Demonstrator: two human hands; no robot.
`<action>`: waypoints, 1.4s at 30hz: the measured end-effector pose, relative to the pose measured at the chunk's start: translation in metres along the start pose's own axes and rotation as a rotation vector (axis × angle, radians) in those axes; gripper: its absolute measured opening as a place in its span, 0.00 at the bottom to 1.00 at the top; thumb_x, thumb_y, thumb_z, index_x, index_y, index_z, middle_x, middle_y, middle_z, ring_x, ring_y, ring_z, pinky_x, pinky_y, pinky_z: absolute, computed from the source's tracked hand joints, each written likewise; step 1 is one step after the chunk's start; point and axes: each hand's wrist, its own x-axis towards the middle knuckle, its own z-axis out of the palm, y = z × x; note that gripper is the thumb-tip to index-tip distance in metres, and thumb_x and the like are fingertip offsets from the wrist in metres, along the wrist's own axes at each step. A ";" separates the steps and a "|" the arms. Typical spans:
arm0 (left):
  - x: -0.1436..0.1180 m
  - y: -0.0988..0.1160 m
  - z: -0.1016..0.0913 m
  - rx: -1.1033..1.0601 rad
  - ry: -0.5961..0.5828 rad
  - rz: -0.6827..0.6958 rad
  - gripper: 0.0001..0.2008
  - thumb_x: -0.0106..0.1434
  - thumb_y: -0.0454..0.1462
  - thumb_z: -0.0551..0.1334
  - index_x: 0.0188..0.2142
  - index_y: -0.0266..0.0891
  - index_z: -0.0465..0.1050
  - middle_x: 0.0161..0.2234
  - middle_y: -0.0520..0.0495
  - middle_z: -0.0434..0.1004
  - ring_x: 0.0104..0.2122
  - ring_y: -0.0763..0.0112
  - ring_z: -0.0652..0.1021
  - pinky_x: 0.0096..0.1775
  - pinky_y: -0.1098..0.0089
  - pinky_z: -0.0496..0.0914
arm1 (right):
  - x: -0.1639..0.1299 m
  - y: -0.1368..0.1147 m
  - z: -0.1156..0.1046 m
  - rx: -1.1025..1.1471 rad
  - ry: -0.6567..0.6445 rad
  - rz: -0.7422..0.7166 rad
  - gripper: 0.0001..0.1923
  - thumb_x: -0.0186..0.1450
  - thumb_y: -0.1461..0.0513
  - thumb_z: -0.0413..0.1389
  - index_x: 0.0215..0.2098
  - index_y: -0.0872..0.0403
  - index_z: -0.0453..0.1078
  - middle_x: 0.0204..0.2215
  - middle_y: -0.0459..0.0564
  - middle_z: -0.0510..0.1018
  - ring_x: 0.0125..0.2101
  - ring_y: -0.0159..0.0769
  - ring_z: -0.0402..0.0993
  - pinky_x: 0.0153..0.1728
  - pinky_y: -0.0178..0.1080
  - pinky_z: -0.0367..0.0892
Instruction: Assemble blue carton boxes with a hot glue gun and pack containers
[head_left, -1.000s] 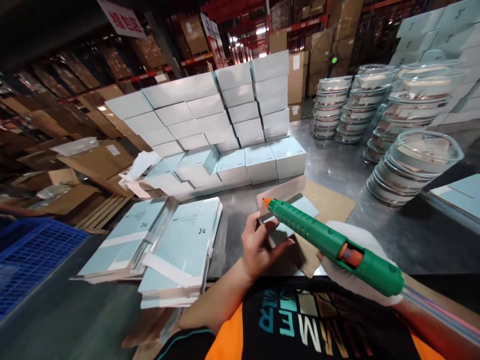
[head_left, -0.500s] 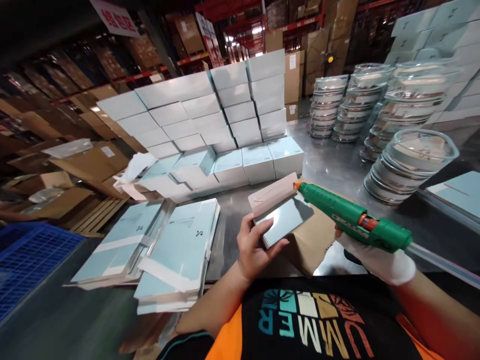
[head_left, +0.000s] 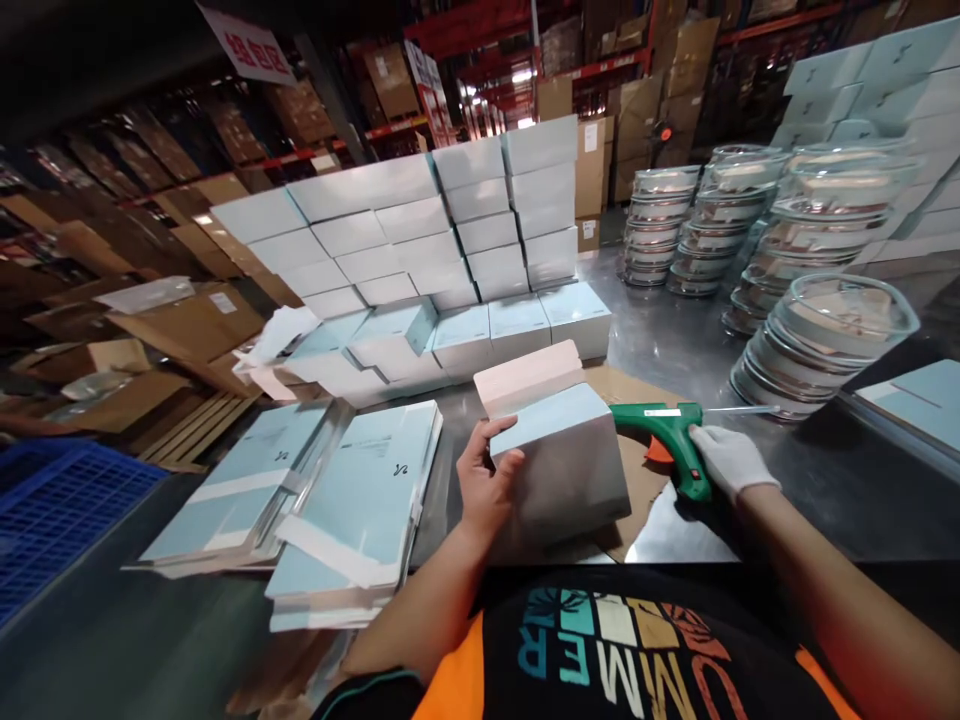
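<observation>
My left hand (head_left: 487, 475) is bare and clamped on the left end of a pale blue and white box (head_left: 566, 480), fingers over the top edge, thumb on the side facing me. That box is right in front of me, tilted a bit, with its long pinkish-white flap (head_left: 529, 375) sticking up at the far side. My right hand (head_left: 735, 460), in a white glove, is half curled with fingertips at the back of a green glue gun (head_left: 686, 440); can't tell if I've actually got a grip on it. The gun's on its side just right of the box, nozzle end hidden behind it, orange trigger showing, clear stick out the back. There's a brown cardboard sheet (head_left: 634, 490) under there, on the shiny metal table (head_left: 667, 350). Off left I've got two piles of flat blue cartons (head_left: 352, 490), and past those a blue crate (head_left: 67, 520). Straight ahead is a wall of white boxes (head_left: 405, 230), plus stacked clear containers (head_left: 821, 340) over on the right.
</observation>
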 end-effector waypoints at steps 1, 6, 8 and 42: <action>0.001 -0.001 0.000 0.004 -0.007 -0.002 0.32 0.62 0.66 0.69 0.46 0.41 0.84 0.36 0.46 0.79 0.35 0.62 0.79 0.38 0.67 0.72 | -0.001 -0.001 -0.002 -0.038 0.042 -0.075 0.16 0.67 0.53 0.65 0.24 0.50 0.74 0.22 0.51 0.80 0.29 0.45 0.81 0.28 0.39 0.73; 0.000 -0.006 0.008 -0.025 -0.083 0.035 0.33 0.61 0.66 0.70 0.46 0.40 0.85 0.35 0.46 0.79 0.34 0.63 0.78 0.36 0.67 0.71 | -0.027 -0.026 0.021 0.049 -0.040 -0.373 0.20 0.63 0.47 0.67 0.48 0.50 0.80 0.47 0.54 0.88 0.50 0.49 0.84 0.49 0.44 0.79; -0.002 -0.008 0.013 -0.040 -0.141 0.048 0.33 0.60 0.65 0.71 0.46 0.40 0.85 0.37 0.45 0.79 0.36 0.62 0.80 0.37 0.67 0.72 | -0.041 -0.039 0.044 0.122 -0.239 -0.450 0.27 0.65 0.46 0.65 0.57 0.51 0.76 0.54 0.56 0.86 0.54 0.50 0.83 0.54 0.47 0.78; 0.037 -0.011 -0.015 0.096 -0.683 0.603 0.19 0.73 0.49 0.68 0.60 0.50 0.81 0.58 0.40 0.86 0.61 0.53 0.82 0.60 0.46 0.78 | -0.047 -0.034 0.050 -0.006 -0.663 -1.051 0.14 0.76 0.59 0.60 0.53 0.33 0.84 0.61 0.48 0.82 0.64 0.47 0.77 0.65 0.54 0.74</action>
